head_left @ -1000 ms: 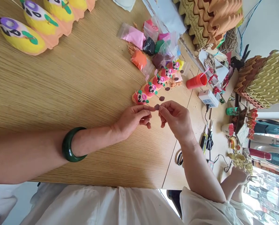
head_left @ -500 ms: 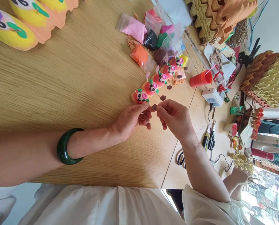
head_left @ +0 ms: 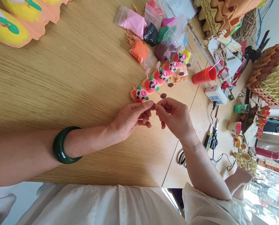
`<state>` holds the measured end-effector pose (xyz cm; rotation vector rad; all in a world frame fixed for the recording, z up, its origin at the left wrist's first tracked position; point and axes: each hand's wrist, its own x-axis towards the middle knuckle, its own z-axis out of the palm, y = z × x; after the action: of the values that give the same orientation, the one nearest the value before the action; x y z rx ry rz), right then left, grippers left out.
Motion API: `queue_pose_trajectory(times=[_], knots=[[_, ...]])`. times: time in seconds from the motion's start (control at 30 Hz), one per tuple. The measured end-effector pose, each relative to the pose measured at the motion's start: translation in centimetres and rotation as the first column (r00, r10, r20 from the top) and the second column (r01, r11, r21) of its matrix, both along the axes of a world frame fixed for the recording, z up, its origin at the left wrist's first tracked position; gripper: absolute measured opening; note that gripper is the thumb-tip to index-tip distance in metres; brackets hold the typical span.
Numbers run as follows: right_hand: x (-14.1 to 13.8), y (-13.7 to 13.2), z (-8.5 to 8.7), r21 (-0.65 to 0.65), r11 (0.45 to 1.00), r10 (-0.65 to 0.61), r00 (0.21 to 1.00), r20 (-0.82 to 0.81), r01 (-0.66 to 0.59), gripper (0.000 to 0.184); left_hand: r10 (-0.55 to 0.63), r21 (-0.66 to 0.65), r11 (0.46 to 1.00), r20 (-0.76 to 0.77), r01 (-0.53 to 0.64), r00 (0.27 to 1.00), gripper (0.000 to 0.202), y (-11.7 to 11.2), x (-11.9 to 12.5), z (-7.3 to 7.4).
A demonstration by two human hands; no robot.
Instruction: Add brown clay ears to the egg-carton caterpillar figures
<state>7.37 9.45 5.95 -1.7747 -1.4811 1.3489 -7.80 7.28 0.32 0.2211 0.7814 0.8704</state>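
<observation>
My left hand (head_left: 130,118), with a dark green bangle (head_left: 62,145) on its wrist, and my right hand (head_left: 175,117) meet fingertip to fingertip above the wooden table (head_left: 71,78). Both pinch a small dark brown clay piece (head_left: 153,107) between thumbs and forefingers. Just beyond my fingers lies a row of several small pink and red clay figures (head_left: 159,76) with panda-like faces, stuck on thin sticks. Little brown clay discs (head_left: 163,95) lie beside that row.
Bags of coloured clay (head_left: 151,31) lie past the figures. Large yellow clay figures (head_left: 10,25) sit at top left. To the right are a red cup (head_left: 203,75), a white power strip (head_left: 215,94), scissors (head_left: 212,140) and folded-paper models (head_left: 268,75).
My fingertips have closed together, hiding more of the brown piece. The view has shifted, so the figures and the clutter sit slightly higher and further right in the picture.
</observation>
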Motion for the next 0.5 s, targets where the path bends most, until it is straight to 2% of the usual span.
queue_pose_trajectory(times=[0.3,0.5], knots=[[0.08,-0.01,-0.19,-0.016,1.000,0.016,0.999,-0.033,-0.016,0.020,0.036,0.020,0.999,-0.008,-0.036,0.999,0.027,-0.36,0.19,-0.22],[0.28,-0.13,-0.09,-0.019,1.000,0.005,0.998,-0.055,-0.006,0.036,0.043,-0.014,0.999,-0.003,-0.043,0.999,0.027,-0.15,0.21,-0.03]])
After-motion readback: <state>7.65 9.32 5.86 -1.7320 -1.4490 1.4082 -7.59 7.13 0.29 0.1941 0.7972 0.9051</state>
